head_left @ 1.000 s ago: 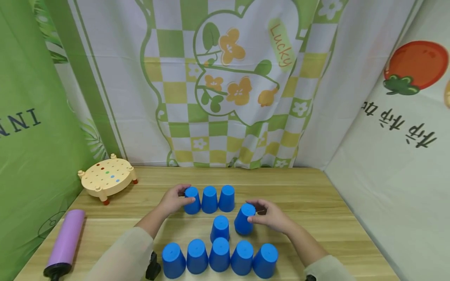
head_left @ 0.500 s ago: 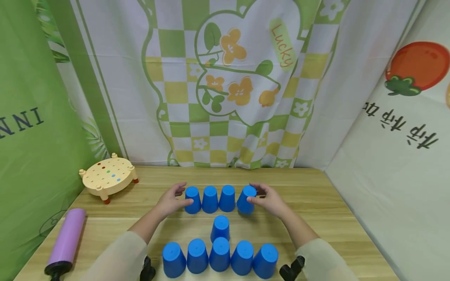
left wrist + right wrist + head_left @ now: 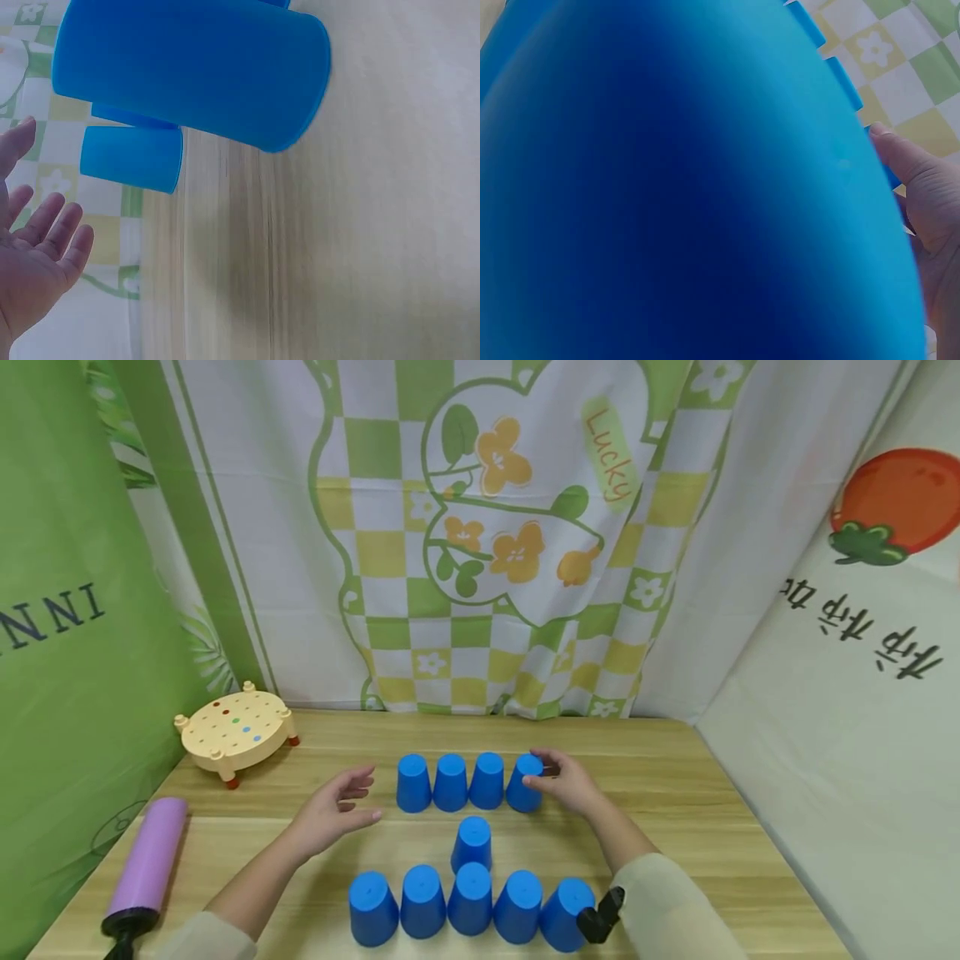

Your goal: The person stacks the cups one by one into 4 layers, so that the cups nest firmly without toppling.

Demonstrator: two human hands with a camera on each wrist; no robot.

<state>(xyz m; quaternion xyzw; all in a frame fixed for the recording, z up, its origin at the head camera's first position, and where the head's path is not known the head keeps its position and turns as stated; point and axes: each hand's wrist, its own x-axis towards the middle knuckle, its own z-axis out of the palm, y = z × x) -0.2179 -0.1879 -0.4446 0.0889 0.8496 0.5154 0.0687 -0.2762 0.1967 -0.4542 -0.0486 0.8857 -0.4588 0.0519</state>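
Blue cups stand upside down on the wooden table in the head view. In the back row, my right hand (image 3: 572,783) has thumb and fingers around the rightmost cup (image 3: 524,787). My left hand (image 3: 330,814) is apart from that row, its fingers spread and nothing in them, left of the leftmost cup (image 3: 413,783). A single cup (image 3: 472,843) stands between the rows, just behind the middle of the front row (image 3: 470,902). The left wrist view shows the left hand (image 3: 45,255) with its palm bare. A near cup (image 3: 705,187) fills most of the right wrist view.
A round cream pegboard stool (image 3: 238,727) with short legs stands at the table's back left. Below it lies a purple hand pump (image 3: 150,860) with a black end. Patterned curtains (image 3: 487,568) rise behind the wooden table (image 3: 675,827) and along both sides.
My right hand has carried a cup from near the middle to the right end of the back row. My left hand has drawn away leftward from the leftmost cup.
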